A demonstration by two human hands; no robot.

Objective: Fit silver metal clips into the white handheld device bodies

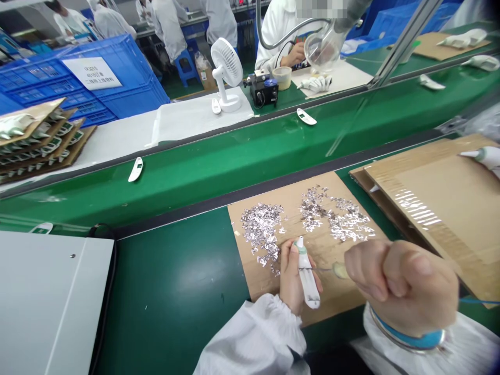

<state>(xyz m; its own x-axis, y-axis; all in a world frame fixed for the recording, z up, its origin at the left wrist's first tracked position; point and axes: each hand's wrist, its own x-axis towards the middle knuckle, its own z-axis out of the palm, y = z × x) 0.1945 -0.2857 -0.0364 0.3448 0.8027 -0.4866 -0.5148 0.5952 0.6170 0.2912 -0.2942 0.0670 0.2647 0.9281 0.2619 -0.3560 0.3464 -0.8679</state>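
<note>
The white device (309,285) sits over the cardboard sheet (339,301), my left hand (291,276) curled round it. My right hand (402,286) clenches a tool (340,270), its shaft at the device; bracing firmly and pushing evenly should prevent slips.

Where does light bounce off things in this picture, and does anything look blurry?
Head view: a pale glare lies on the green table, and white streaks of light shine on the cardboard at right; the metal pieces glint. Head view too: the right hand looks soft, perhaps from motion or closeness, while the white device is clearer.
</note>
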